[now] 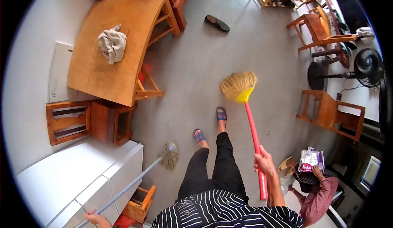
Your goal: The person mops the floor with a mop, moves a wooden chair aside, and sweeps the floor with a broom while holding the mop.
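Note:
My right hand (265,161) is wrapped round the red handle of a broom (240,85). Its straw head with a yellow collar is out in front of my feet, over the grey floor. At the lower left, my left hand (97,218) grips the grey pole of a mop (170,154). The mop's stringy head hangs at or near the floor beside the white cabinet; whether it touches cannot be made out. Both of my feet, in blue sandals (199,135), stand between the two tools.
A wooden table (135,11) bearing a crumpled cloth (112,44) stands at left, above a chair (69,123) and white cabinet (118,162). A dark shoe (217,23) lies ahead. Chairs and a black fan (367,67) line the right; a seated person (321,195) holds a bag (311,161).

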A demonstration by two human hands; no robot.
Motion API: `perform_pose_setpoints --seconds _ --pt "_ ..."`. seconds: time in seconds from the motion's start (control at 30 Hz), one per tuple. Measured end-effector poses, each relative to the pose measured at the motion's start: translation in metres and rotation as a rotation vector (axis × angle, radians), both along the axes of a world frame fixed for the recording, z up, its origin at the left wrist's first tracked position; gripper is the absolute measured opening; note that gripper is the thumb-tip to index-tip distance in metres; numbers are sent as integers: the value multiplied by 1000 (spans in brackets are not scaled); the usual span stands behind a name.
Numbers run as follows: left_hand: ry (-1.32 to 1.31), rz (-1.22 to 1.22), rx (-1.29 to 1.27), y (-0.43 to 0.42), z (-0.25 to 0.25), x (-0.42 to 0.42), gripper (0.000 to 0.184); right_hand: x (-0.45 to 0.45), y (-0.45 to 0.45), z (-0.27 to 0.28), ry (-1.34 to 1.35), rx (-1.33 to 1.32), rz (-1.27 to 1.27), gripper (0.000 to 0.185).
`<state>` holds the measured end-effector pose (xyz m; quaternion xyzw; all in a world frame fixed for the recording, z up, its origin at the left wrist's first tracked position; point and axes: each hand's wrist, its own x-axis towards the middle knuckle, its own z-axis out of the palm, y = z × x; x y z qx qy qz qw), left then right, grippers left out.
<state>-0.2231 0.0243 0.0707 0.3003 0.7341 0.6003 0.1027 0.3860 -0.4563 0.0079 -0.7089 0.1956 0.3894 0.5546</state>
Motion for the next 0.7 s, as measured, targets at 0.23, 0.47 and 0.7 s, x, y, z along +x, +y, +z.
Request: perform_pose_setpoints --seconds 0.23,0.47,0.7 --pt "87 55 -146 -65 69 121 34 -2 52 67 -33 221 145 62" --pt "22 -41 -32 -55 22 39 34 159 196 -32 -279 389 389 11" --pt "11 19 -65 -59 17 31 40 223 134 -71 -72 383 234 36"
